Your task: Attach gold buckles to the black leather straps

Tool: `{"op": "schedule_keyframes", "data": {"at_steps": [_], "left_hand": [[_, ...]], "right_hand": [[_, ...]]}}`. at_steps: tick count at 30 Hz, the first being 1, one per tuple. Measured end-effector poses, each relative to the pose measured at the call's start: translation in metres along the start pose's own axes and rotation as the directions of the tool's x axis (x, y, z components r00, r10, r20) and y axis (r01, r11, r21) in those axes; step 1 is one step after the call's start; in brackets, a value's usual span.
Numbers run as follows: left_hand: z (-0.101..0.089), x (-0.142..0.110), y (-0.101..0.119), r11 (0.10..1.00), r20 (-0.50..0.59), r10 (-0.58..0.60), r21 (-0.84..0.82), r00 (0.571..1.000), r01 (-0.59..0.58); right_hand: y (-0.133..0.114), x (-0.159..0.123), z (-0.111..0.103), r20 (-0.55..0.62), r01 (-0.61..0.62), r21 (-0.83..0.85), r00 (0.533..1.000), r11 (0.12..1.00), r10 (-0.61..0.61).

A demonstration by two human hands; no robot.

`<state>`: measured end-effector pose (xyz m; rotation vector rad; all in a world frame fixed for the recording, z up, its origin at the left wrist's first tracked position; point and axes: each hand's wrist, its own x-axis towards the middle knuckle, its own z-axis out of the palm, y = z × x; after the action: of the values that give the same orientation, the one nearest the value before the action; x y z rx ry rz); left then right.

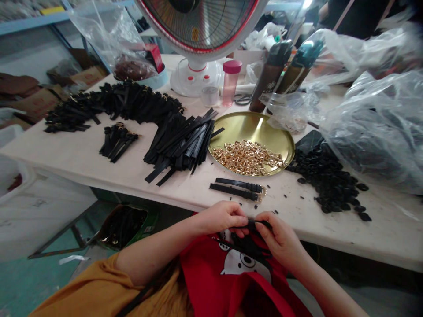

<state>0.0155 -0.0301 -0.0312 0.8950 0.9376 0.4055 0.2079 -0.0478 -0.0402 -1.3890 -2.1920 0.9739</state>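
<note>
Busy worktop point(76, 158) here, a fan point(201, 33) standing at its far side! Just short of the near edge, over the red apron point(201, 268), left hand point(229, 219) and right hand point(280, 233) both have fingers pinched on a black strap piece point(251, 225), partly hidden. Should either pinch slacken, it could drop lapward; a forward bump could scatter the two buckled straps point(233, 191).

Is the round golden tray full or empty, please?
Partly filled: the tray holds small gold pieces heaped in its near part, while its shiny bottom shows beyond them.
</note>
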Motion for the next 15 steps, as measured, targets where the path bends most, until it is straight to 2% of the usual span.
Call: {"op": "schedule_keyframes", "data": {"at_steps": [8, 12, 15], "left_hand": [[0.004, 0.003, 0.002, 0.949, -0.035, 0.103, 0.302, 0.994, -0.087], [0.000, -0.001, 0.008, 0.930, 0.003, 0.146, 0.341, 0.989, -0.138], [-0.002, -0.004, 0.012, 0.891, 0.024, 0.155, 0.429, 0.988, -0.151]], "right_hand": [[0.003, -0.001, 0.003, 0.005, 0.030, -0.060, 1.000, 0.998, -0.029], [0.005, 0.001, 0.004, -0.031, -0.024, 0.017, 0.999, 1.000, 0.025], [0.003, 0.003, 0.003, -0.040, -0.050, 0.052, 0.998, 0.997, 0.052]]}}
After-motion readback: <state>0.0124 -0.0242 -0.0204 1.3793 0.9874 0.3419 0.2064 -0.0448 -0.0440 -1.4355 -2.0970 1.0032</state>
